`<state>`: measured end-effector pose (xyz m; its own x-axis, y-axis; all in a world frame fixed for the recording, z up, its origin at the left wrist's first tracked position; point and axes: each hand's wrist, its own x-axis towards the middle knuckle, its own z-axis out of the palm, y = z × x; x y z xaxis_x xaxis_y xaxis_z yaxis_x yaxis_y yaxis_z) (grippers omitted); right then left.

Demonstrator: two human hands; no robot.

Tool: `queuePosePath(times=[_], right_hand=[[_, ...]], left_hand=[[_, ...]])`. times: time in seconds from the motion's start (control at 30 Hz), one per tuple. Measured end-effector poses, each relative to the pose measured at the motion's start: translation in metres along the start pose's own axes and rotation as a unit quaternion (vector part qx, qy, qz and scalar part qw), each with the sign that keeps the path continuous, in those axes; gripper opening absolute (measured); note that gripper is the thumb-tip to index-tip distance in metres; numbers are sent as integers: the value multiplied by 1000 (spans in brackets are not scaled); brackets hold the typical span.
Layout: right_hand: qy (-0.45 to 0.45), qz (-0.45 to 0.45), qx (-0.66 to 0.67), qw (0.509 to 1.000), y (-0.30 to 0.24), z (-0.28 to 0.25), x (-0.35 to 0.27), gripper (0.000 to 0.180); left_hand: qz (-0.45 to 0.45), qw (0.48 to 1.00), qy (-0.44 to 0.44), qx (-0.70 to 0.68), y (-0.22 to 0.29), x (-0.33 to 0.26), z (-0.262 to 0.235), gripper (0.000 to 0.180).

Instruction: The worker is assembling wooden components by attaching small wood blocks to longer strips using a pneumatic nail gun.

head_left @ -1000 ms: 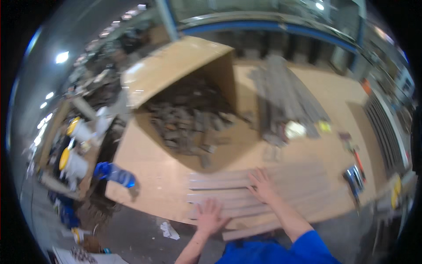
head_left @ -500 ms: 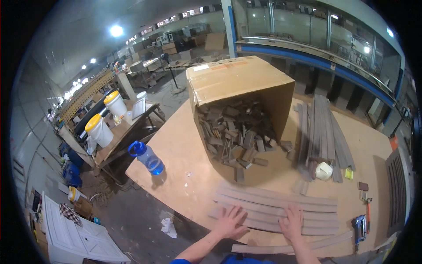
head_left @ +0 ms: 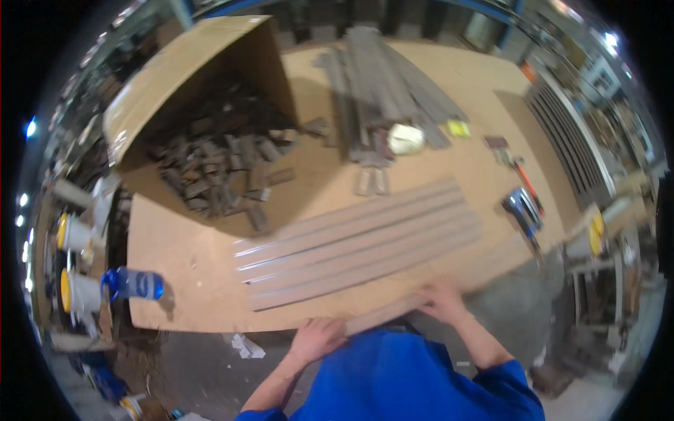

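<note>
At the table's near edge, a single long grey-brown wooden slat [head_left: 382, 315] runs between my two hands, close against my blue shirt. My left hand [head_left: 317, 339] is closed at the slat's left end, fingers bent over it. Farther along, my right hand [head_left: 441, 299] grips the same slat, slightly blurred; the slat's far right stretch is smeared. Just beyond them several similar slats [head_left: 358, 238] lie side by side in a slanting row, with neither hand on them.
A tipped cardboard box [head_left: 203, 63] spills short wood pieces [head_left: 232, 165]. Behind, long slats [head_left: 379, 77] are piled near a whitish lump [head_left: 405, 139]. At right lie a nail gun [head_left: 523, 210] and a louvred panel [head_left: 569, 140]. A blue water bottle [head_left: 137, 284] stands at the left corner.
Both hands have left the row of slats and now hold the single slat nearest me. My view has swung right and downward. The row looks farther from my body.
</note>
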<state>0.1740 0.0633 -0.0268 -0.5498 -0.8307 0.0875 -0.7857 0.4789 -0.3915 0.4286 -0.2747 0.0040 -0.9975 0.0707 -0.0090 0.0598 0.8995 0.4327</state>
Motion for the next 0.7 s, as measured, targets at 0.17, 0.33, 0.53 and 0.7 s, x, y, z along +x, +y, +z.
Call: queuePosePath(times=[0.17,0.33,0.53,0.7], right_hand=[[48,-20,13,999,-47,-14,40,54],[57,-40,63,996,-80,26,75,55],[172,147,-26,974,-8,2,54,51],[214,239,-78,944,71,-29,58,57]], left_hand=[[-61,994,91,7,-10,-12,-42,49],[-102,985,83,108,-50,-31,-58,52],[-113,982,132,77,-38,-8,-40,58],[-109,986,122,44,-13,91,-18,61]])
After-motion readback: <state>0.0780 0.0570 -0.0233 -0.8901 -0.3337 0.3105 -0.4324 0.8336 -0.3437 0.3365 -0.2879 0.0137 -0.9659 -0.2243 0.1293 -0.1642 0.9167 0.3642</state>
